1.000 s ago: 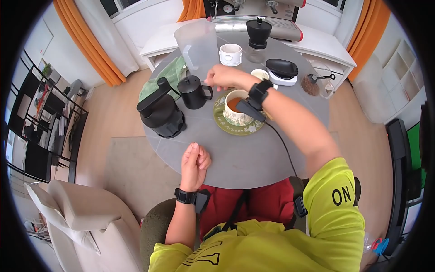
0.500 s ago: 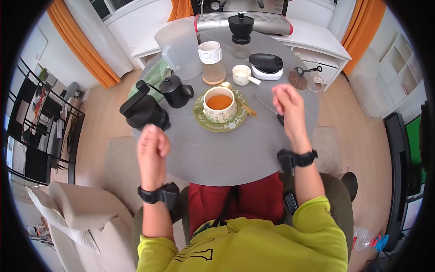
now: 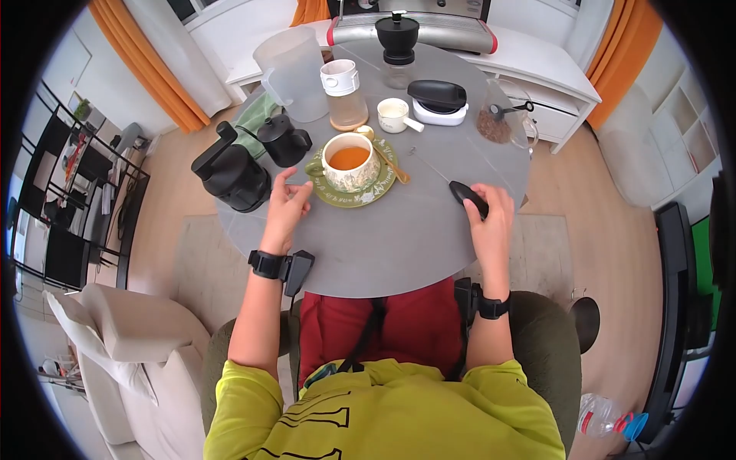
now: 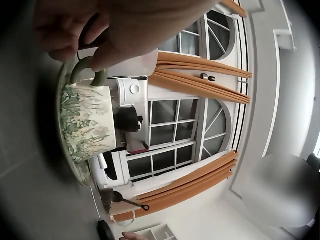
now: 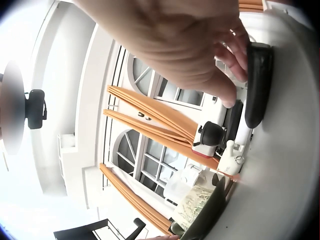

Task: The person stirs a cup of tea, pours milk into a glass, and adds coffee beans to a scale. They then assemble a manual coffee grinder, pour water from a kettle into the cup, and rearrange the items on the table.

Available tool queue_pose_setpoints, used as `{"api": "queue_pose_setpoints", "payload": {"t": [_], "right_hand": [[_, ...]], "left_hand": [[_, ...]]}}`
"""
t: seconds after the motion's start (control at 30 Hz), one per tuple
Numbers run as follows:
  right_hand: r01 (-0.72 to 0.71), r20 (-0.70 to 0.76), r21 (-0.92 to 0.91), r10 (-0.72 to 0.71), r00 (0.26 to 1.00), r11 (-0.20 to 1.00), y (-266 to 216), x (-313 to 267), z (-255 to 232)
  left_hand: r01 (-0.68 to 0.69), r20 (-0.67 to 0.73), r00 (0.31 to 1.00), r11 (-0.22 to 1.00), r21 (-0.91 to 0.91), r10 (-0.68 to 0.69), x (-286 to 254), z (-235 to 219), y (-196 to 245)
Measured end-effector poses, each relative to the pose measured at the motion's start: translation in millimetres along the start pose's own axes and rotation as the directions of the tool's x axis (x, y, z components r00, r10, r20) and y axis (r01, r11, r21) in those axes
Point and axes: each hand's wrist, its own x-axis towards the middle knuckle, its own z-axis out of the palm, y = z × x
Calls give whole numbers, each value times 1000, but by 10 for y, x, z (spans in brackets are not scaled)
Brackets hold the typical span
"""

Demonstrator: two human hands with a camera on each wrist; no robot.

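Observation:
My left hand (image 3: 285, 211) reaches beside the green handle of a floral teacup (image 3: 346, 181), thumb and forefinger apart. In the left wrist view its fingertips come right up to the handle of the teacup (image 4: 90, 120). Orange-brown liquid fills much of the cup, which stands on a green patterned saucer (image 3: 341, 201) with a golden spoon (image 3: 395, 165) along its right side. My right hand (image 3: 492, 215) is over the black grip of a handheld milk frother (image 3: 469, 199) lying on the table. The right wrist view shows its loose fingers close above the frother (image 5: 259, 85), not wrapped round it.
Left of the cup are a black lidded pot (image 3: 284, 142) and a black appliance (image 3: 234, 180). Behind are a clear jug (image 3: 291, 69), a white-topped bottle (image 3: 345, 100), a small white cup (image 3: 392, 115), a hand grinder (image 3: 397, 46), a scale (image 3: 438, 113) and a jar of brown contents (image 3: 493, 126).
My right hand has drawn back from across the cup, near the black pot, to the frother on the right. My left hand has moved forward from the table edge to the cup handle.

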Motion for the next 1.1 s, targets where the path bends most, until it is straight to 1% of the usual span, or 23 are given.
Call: {"api": "queue_pose_setpoints", "payload": {"t": [0.03,0.07,0.1,0.13,0.2,0.27,0.33,0.4,0.43,0.5,0.63,0.73,0.93,1.03,1.1], "right_hand": [[6,4,9,-6,1000,1000,26,-20,-15],[-4,15,-45,5,1000,999,48,-48,-19],[-14,25,-99,16,1000,995,67,-79,-17],[-9,31,-87,12,999,996,83,-109,-10],[-6,24,-123,9,1000,992,119,-141,16],[6,26,-117,-3,1000,993,166,-144,30],[15,26,-119,-12,1000,993,176,-136,27],[-6,51,-114,11,999,993,171,-124,8],[-4,50,-114,10,999,993,175,-122,8],[19,36,-122,-14,999,992,183,-125,9],[-1,48,-130,7,999,992,153,-120,1],[12,42,-130,-7,999,991,175,-107,33],[38,88,-147,-25,996,988,159,-68,43],[45,112,-178,-25,993,983,43,-64,3],[112,48,-132,-107,993,985,-68,-78,-29]], "left_hand": [[3,27,1000,999,34,-4,24,-4,-38],[2,15,1000,999,37,-3,49,-1,-72],[-6,32,999,997,77,3,72,11,-107],[-14,50,999,993,118,9,94,18,-138],[-20,41,999,991,133,15,136,34,-157],[-18,87,996,989,149,5,164,52,-156],[-16,98,995,990,139,2,163,81,-137],[16,108,994,998,56,-22,166,105,-148],[15,107,994,998,56,-21,171,108,-150],[66,121,991,996,-64,-58,180,118,-150],[79,133,989,992,-93,-66,196,106,-156],[88,155,985,994,-59,-78,154,100,-106],[100,132,987,991,-84,-88,-43,124,-97],[97,155,985,988,-119,-78,-168,99,-119],[87,172,983,990,-109,-68,-259,79,-143]]}}
